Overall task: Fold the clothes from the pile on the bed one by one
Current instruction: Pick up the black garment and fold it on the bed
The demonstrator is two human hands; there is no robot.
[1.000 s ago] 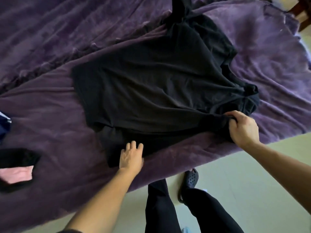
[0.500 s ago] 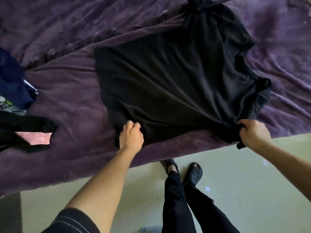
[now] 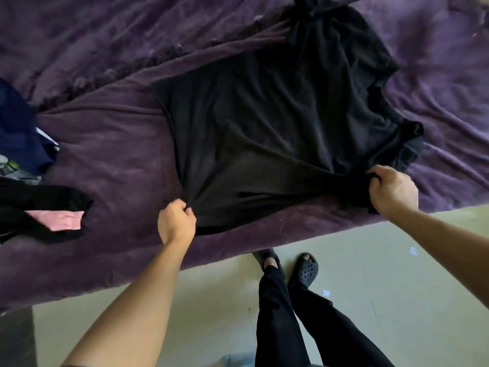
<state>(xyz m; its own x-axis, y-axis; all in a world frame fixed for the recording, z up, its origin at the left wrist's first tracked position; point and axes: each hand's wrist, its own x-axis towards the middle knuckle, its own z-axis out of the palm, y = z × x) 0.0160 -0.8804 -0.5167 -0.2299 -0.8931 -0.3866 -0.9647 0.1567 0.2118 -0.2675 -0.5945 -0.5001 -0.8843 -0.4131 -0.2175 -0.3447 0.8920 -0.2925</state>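
The black T-shirt (image 3: 277,133) lies spread on the purple blanket of the bed (image 3: 119,160), its near long edge close to the bed's side. Both hands have that edge. The left hand (image 3: 176,223) has its fingers (image 3: 188,209) curled tight round a bunch of cloth at the hem end. The right hand (image 3: 391,190) grips a fistful at the sleeve end, and the cloth pulls taut in creases between them. The rest of the pile (image 3: 23,144) sits well apart at the left, with a black garment showing a pink patch (image 3: 55,221) nearer the bed's edge.

I judge this to be the start of the first lengthwise fold on this shirt. The next move likely calls for lifting both ends together and carrying the near edge over towards the far one, keeping the tension even so the far sleeve stays flat.

A second ago the left hand lay on the hem with straight fingers; half a second ago it was closing; now it holds the cloth. The right hand held its bunch throughout, and the near edge now rides higher off the blanket
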